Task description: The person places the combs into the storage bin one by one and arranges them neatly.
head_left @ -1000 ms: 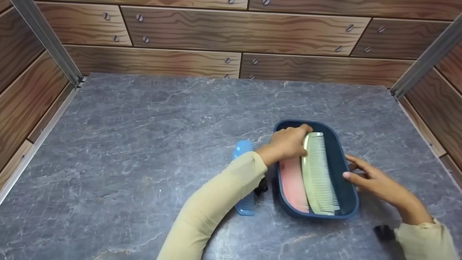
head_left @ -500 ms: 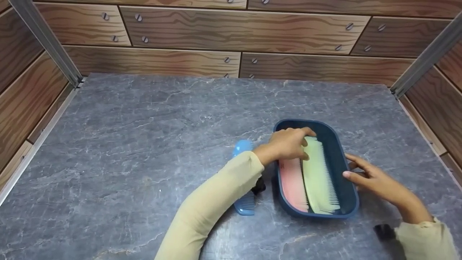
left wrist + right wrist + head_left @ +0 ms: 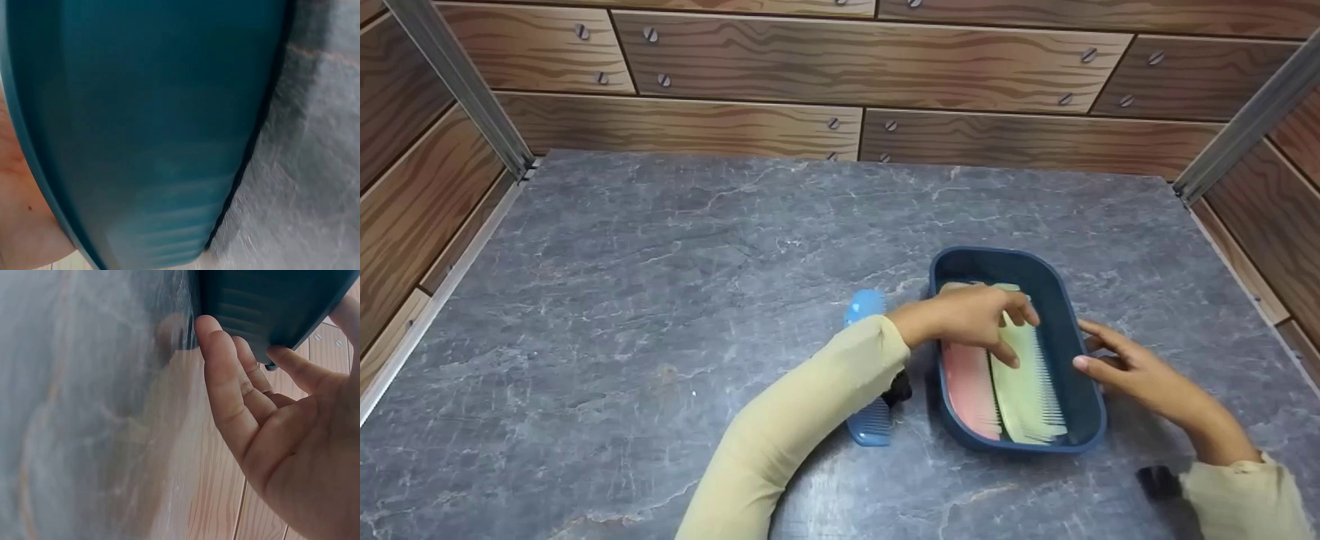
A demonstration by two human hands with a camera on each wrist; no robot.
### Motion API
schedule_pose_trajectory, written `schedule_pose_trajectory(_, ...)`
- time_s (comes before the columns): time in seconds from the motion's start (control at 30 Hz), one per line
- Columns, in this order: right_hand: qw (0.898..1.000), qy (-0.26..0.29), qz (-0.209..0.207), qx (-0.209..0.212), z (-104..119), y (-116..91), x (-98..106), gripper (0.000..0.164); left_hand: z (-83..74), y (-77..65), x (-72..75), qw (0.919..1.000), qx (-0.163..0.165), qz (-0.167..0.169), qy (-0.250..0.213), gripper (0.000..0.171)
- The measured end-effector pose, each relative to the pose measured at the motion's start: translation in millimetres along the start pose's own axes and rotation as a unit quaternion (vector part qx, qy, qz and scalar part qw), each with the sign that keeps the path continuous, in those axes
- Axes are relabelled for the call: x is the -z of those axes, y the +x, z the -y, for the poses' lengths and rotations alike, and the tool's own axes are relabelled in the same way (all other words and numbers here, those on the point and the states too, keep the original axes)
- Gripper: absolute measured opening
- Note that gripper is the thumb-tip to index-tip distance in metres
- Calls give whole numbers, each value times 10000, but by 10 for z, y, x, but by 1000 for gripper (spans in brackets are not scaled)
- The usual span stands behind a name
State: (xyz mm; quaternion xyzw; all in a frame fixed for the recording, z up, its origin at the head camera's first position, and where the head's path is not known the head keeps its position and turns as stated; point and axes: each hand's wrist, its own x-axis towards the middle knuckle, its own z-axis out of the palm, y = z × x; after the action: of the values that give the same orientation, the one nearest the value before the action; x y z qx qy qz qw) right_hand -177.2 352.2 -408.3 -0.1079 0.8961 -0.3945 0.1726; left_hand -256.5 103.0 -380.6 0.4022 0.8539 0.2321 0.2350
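Note:
My left hand hovers over the inside of a dark blue tray, its fingers loosely bent and holding nothing. Below it a light green comb lies lengthwise in the tray, its teeth towards the right. Beside that, along the left wall, lies a pink comb, partly hidden by the hand. My right hand rests its relaxed fingers and thumb against the tray's right side; the right wrist view shows these fingers at the outer wall. In the left wrist view the tray's outer wall hides the left hand's fingers.
A blue comb lies on the grey marbled table left of the tray, its middle covered by the left sleeve. Wood-patterned panels and metal posts enclose the table at the back and sides.
The left hand has let go of the green comb, which now lies flat in the tray, and has moved slightly towards me over it. The right hand and tray have stayed put.

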Motion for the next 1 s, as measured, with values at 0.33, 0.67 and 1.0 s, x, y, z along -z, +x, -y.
schedule_pose_trajectory(0.33, 10000, -12, -19, 29, 1, 10, 3, 61, -12, 33, -99, 9960, -485, 466, -582, 56)
schedule_pose_trajectory(0.67, 9997, -87, -71, 204, -16, -3, 13, 59, -62, 53, -152, 9932, -597, 973, -211, 61)
schedule_pose_trajectory(1.0, 9997, -121, -72, 214, -19, 15, 2, 58, -96, 72, -201, 9898, -643, 1197, 418, 63)
